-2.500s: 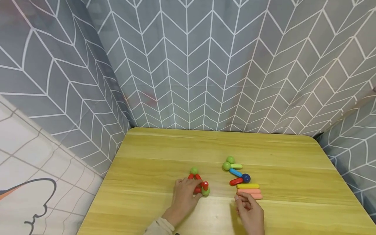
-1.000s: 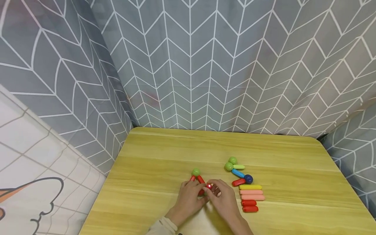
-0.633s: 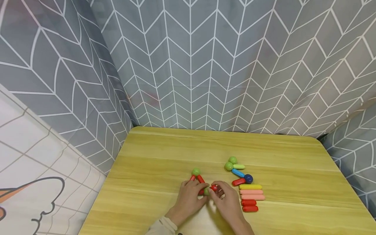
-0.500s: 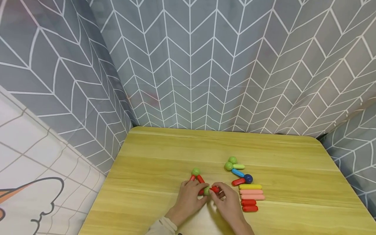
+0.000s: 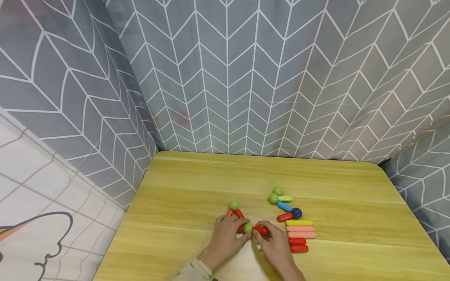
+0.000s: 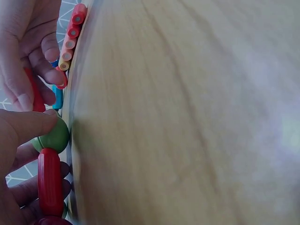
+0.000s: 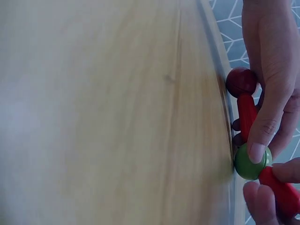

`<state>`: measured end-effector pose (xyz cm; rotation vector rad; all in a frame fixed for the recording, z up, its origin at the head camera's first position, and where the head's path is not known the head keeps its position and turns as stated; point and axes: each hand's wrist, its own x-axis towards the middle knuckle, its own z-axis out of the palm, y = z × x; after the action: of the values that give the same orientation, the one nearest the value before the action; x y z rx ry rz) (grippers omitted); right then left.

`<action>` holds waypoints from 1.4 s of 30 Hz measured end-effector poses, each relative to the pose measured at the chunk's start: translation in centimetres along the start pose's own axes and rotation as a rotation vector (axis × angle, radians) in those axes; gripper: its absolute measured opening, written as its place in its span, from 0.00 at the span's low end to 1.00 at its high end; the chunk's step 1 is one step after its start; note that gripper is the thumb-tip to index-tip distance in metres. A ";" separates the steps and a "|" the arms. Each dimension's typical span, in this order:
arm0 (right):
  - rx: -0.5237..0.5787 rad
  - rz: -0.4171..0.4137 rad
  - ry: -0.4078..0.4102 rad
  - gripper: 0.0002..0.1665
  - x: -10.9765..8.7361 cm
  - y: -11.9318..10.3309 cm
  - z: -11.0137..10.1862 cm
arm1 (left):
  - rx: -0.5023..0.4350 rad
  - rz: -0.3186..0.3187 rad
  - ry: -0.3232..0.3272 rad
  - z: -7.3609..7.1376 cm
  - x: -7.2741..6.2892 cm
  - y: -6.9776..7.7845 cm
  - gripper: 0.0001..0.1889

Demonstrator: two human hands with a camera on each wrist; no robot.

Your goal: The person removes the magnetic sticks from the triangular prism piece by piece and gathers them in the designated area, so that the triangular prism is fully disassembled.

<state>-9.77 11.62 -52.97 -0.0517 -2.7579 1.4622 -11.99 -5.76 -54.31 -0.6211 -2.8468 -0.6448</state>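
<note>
My left hand holds a green ball between thumb and index finger. A red stick joins this ball to a dark red ball, which the hand covers in the head view. Between thumb and fingers, my right hand pinches another red stick, lying flat with one end at the green ball's right side. Whether that end touches the ball I cannot tell. Beyond my left hand, two red sticks meet at a second green ball; their near ends are partly hidden.
Right of the hands lie a yellow stick, pink sticks and two short red sticks. Behind them are a dark blue ball, a blue stick, a red stick, a light green stick and green balls.
From beside the pink sticks, my right hand has come to the green ball and taken the red stick that stood upright on it. The stick has tipped rightward and now lies flat.
</note>
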 end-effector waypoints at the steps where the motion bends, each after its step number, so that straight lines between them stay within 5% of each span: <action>1: -0.002 0.001 -0.003 0.10 0.0 0.1 0.0 | -0.002 0.001 0.000 0.0 0.0 0.0 0.20; 13: -0.081 0.041 0.003 0.12 -0.3 0.8 0.6 | -0.020 -0.006 -0.015 0.1 0.0 0.0 0.20; 42: 0.005 0.016 0.052 0.12 -0.3 1.9 1.4 | -0.046 -0.017 -0.022 -0.3 0.0 -0.1 0.21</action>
<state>-9.52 11.52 -55.35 -0.1097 -2.7191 1.4500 -12.03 -5.92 -54.09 -0.6150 -2.8685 -0.7127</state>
